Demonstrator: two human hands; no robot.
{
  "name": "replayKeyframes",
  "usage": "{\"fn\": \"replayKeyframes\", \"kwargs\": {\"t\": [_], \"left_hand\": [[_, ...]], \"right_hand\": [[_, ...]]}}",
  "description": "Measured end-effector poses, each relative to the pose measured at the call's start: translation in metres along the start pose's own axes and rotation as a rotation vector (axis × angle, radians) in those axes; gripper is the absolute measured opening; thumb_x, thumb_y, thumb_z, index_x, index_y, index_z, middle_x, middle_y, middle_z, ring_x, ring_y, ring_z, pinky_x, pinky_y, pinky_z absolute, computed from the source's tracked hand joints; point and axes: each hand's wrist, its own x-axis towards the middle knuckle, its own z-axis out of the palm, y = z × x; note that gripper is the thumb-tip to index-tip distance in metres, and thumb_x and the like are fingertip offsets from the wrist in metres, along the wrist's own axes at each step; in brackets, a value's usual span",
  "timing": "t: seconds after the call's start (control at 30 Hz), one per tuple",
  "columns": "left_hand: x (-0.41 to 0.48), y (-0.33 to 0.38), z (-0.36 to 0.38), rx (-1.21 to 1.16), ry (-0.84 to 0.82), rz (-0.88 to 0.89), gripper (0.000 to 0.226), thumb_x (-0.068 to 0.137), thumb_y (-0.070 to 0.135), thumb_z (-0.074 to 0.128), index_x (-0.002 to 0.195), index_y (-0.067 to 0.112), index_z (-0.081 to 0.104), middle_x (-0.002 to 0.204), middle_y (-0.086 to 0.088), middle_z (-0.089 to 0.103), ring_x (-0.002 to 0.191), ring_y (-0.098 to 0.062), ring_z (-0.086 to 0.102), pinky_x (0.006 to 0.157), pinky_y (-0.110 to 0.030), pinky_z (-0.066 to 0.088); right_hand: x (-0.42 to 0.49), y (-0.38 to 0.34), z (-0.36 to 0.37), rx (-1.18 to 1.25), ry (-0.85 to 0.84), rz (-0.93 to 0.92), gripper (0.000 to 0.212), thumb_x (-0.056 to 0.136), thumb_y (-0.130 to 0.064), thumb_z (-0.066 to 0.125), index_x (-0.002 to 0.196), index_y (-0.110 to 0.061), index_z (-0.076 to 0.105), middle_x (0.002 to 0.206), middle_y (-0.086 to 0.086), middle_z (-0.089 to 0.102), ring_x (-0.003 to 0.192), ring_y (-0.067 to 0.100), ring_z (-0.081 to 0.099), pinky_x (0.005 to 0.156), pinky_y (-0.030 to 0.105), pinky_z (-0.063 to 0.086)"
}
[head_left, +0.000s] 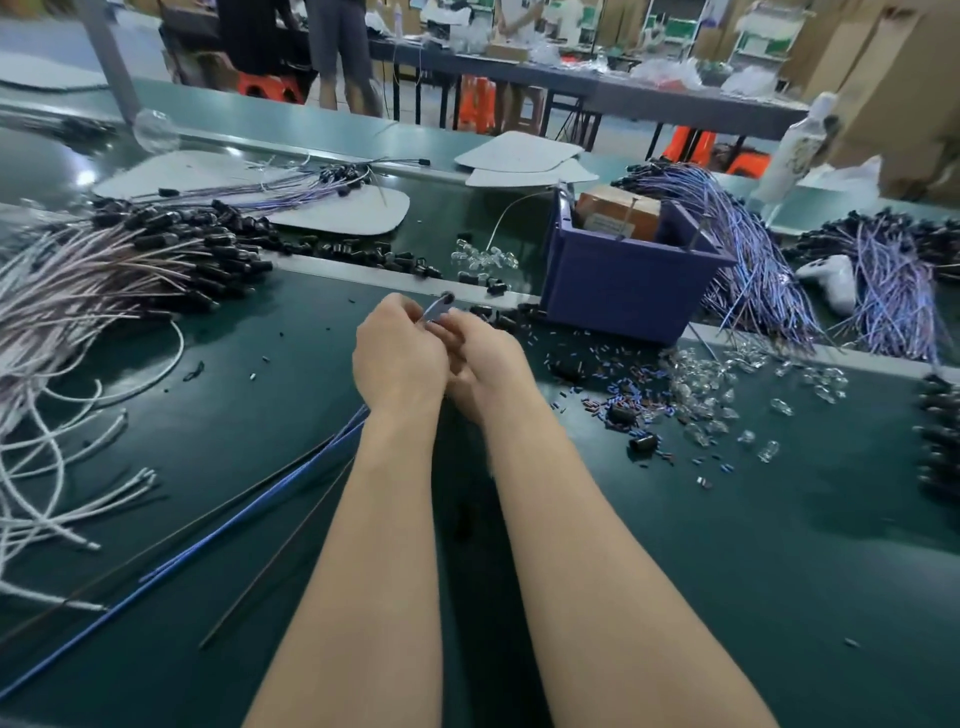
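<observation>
A purple bin (623, 291) stands on the counter (727, 571) right of centre in the upper frame, with a brown box (618, 210) inside it. A bundle of pinkish wires (78, 280) with black end caps lies at the left edge, above loose white cords (47, 452) at lower left. Clear bulbs (717, 395) and small coloured sleeves (634, 402) are scattered right of centre; purple wire bundles (748, 249) lie at upper right.
</observation>
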Motion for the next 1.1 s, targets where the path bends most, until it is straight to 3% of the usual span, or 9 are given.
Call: {"fn": "replayKeyframes", "kwargs": {"t": [0.13, 0.23, 0.4, 0.53, 0.67, 0.77, 0.83, 0.93, 1.1], "left_hand": [[-0.013, 0.028, 0.000, -0.135, -0.022, 0.233, 0.024, 0.090, 0.006, 0.049, 0.102, 0.014, 0.067, 0.099, -0.003, 0.070, 0.094, -0.022, 0.063, 0.080, -0.028, 0.048], [-0.018, 0.053, -0.004, -0.249, -0.175, 0.370, 0.021, 0.091, 0.008, 0.053, 0.100, 0.016, 0.070, 0.091, 0.002, 0.069, 0.084, -0.014, 0.064, 0.082, -0.025, 0.050], [-0.038, 0.080, 0.009, -0.310, -0.466, 0.468, 0.014, 0.094, 0.020, 0.056, 0.084, 0.019, 0.066, 0.069, 0.008, 0.066, 0.048, 0.006, 0.049, 0.062, -0.017, 0.045], [-0.062, 0.093, 0.043, -0.219, -0.570, 0.560, 0.015, 0.095, 0.021, 0.056, 0.089, 0.018, 0.069, 0.067, 0.010, 0.061, 0.054, 0.002, 0.048, 0.056, -0.015, 0.036], [-0.090, 0.096, 0.080, -0.224, -0.562, 0.586, 0.012, 0.094, 0.014, 0.055, 0.095, 0.014, 0.067, 0.073, 0.008, 0.061, 0.058, 0.002, 0.052, 0.056, -0.007, 0.036], [-0.102, 0.090, 0.101, -0.230, -0.560, 0.592, 0.018, 0.093, 0.008, 0.053, 0.103, 0.008, 0.068, 0.097, -0.006, 0.069, 0.084, -0.017, 0.060, 0.072, -0.015, 0.039], [-0.103, 0.085, 0.107, -0.208, -0.540, 0.568, 0.020, 0.092, 0.008, 0.052, 0.105, 0.008, 0.068, 0.104, -0.008, 0.070, 0.096, -0.023, 0.062, 0.084, -0.023, 0.043], [-0.099, 0.075, 0.109, -0.091, -0.435, 0.501, 0.017, 0.094, 0.018, 0.053, 0.101, 0.014, 0.068, 0.099, -0.005, 0.070, 0.095, -0.028, 0.061, 0.089, -0.038, 0.046], [-0.090, 0.062, 0.107, -0.004, -0.270, 0.375, 0.020, 0.097, 0.024, 0.048, 0.103, 0.018, 0.066, 0.104, -0.004, 0.067, 0.101, -0.027, 0.058, 0.090, -0.034, 0.039]], "right_hand": [[-0.015, -0.018, -0.014, -0.216, -0.032, -0.227, 0.024, 0.095, -0.027, 0.056, 0.083, -0.010, 0.066, 0.092, 0.016, 0.070, 0.080, 0.024, 0.063, 0.068, 0.033, 0.047], [-0.031, -0.044, -0.033, -0.145, 0.019, -0.452, 0.017, 0.096, -0.020, 0.054, 0.094, -0.008, 0.067, 0.068, 0.004, 0.059, 0.059, 0.014, 0.048, 0.052, 0.025, 0.037], [-0.063, -0.093, -0.094, 0.162, 0.217, -0.733, 0.019, 0.098, -0.011, 0.049, 0.081, -0.012, 0.057, 0.051, -0.005, 0.047, 0.042, 0.005, 0.038, 0.040, 0.016, 0.029], [-0.080, -0.106, -0.150, 0.273, 0.414, -0.877, 0.018, 0.098, -0.014, 0.051, 0.081, -0.015, 0.058, 0.052, -0.008, 0.049, 0.045, 0.005, 0.041, 0.044, 0.016, 0.034], [-0.073, -0.084, -0.183, 0.039, 0.385, -0.848, 0.012, 0.096, -0.018, 0.055, 0.085, -0.018, 0.061, 0.058, -0.009, 0.052, 0.049, 0.003, 0.042, 0.047, 0.016, 0.036], [-0.060, -0.064, -0.192, -0.248, 0.359, -0.766, 0.018, 0.094, -0.010, 0.057, 0.077, -0.015, 0.059, 0.056, -0.006, 0.051, 0.046, 0.002, 0.043, 0.048, 0.018, 0.037], [-0.052, -0.060, -0.196, -0.281, 0.388, -0.741, 0.024, 0.094, -0.008, 0.056, 0.071, -0.012, 0.057, 0.054, -0.003, 0.052, 0.043, 0.001, 0.044, 0.046, 0.017, 0.038], [-0.048, -0.065, -0.201, -0.039, 0.486, -0.742, 0.025, 0.097, -0.009, 0.052, 0.073, -0.011, 0.057, 0.056, -0.003, 0.054, 0.040, 0.001, 0.048, 0.045, 0.015, 0.043], [-0.050, -0.070, -0.209, 0.329, 0.560, -0.744, 0.023, 0.098, -0.013, 0.050, 0.076, -0.012, 0.057, 0.052, -0.006, 0.058, 0.043, 0.001, 0.054, 0.046, 0.015, 0.047]]}}
